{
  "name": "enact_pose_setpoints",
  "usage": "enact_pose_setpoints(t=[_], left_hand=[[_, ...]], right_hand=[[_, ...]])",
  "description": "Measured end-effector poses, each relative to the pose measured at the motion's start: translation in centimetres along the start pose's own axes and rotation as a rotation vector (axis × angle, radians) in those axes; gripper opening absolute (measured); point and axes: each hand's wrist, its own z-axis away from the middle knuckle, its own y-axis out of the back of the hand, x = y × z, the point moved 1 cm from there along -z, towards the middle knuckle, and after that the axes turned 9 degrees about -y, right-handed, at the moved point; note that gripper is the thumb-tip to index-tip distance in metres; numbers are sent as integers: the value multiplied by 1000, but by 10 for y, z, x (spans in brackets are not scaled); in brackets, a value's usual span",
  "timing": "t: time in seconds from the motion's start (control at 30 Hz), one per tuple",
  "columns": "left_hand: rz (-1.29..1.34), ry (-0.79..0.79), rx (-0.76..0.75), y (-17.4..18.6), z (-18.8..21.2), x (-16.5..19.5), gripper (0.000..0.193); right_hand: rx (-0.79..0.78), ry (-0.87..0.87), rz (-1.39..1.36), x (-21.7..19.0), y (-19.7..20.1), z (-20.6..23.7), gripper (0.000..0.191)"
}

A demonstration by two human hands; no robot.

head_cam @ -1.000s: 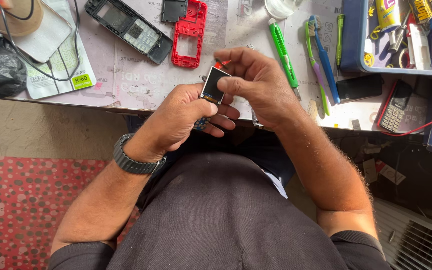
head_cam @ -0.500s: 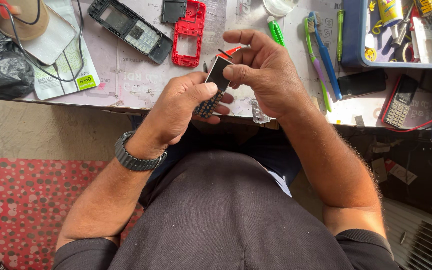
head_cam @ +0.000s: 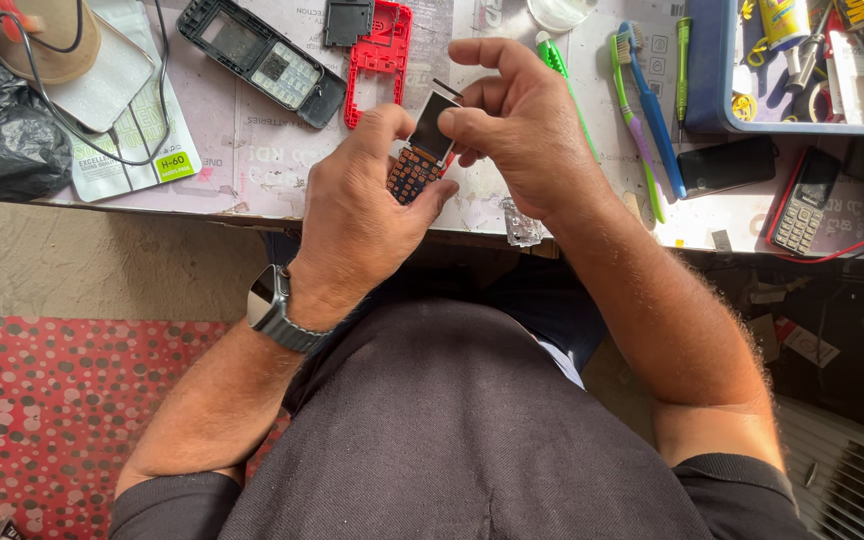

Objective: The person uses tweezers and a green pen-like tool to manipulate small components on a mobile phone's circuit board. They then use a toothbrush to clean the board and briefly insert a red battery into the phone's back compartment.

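PLACE: small phone-repair workbench | EVIDENCE: paper-covered tabletop (head_cam: pixel 282 150) strewn with a black keypad phone front housing (head_cam: pixel 262 58), a red plastic phone frame (head_cam: pixel 380 55), a red-edged keypad phone (head_cam: pixel 804 203), blue and green toothbrushes (head_cam: pixel 642 100), a blue plastic tray of tools and tubes (head_cam: pixel 717 70) | FLOOR: red dotted mat (head_cam: pixel 42 410)

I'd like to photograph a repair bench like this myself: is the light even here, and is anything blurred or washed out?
Head view: strong daylight on the table, nearly bleached at the right edge; both hands, left hand and right hand, look sharp around the small phone board; below the table's edge, the right side falls into deep shadow.
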Motion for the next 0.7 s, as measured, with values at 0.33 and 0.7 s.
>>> enact_pose_setpoints(t=[0.33,0.7], left_hand=[[341,239,44,0,-9,-20,23],[964,583,119,18,-9,-40,15]], right_hand=[[77,-54,374,-20,1,-9,41],[213,469,1223,-7,-18,20,49]])
